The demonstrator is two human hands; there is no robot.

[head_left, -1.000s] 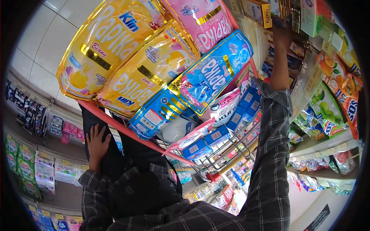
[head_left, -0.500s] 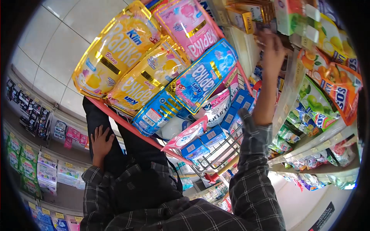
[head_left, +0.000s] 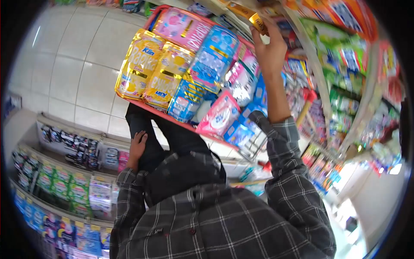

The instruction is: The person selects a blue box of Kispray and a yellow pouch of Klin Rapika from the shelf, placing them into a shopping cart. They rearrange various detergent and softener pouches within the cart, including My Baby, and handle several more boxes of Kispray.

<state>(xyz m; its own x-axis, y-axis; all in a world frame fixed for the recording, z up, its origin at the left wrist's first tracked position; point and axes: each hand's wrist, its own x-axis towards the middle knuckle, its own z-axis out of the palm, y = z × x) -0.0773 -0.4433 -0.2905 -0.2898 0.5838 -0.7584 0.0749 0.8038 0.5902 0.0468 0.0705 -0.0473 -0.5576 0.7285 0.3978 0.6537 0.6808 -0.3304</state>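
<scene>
My right hand [head_left: 271, 48] is raised at the shelf, its thumb and fingers closed on a small gold box [head_left: 258, 23] with dark lettering. My left hand [head_left: 137, 146] lies on my thigh, fingers stretched, holding nothing. Between my arms stands a shopping cart with a red rim [head_left: 163, 114]. Yellow Rapika pouches [head_left: 139, 69], a pink Rapika pouch [head_left: 181, 26] and a blue pouch [head_left: 214, 56] lie on top of its load. Closer to me in the cart are a pink-and-white pack [head_left: 220, 113] and blue boxes [head_left: 237, 133].
Shelves with orange SOS pouches [head_left: 345, 15] and green packs [head_left: 340, 47] rise on the right. Behind me on the left, another shelf holds green packs [head_left: 60, 183] and dark hanging items [head_left: 79, 146]. Pale floor tiles [head_left: 92, 82] stretch left of the cart.
My right hand, over the gold boxes on the shelf before, now grips one small gold box. The view has shifted, so the cart looks smaller. My left hand stays on my thigh.
</scene>
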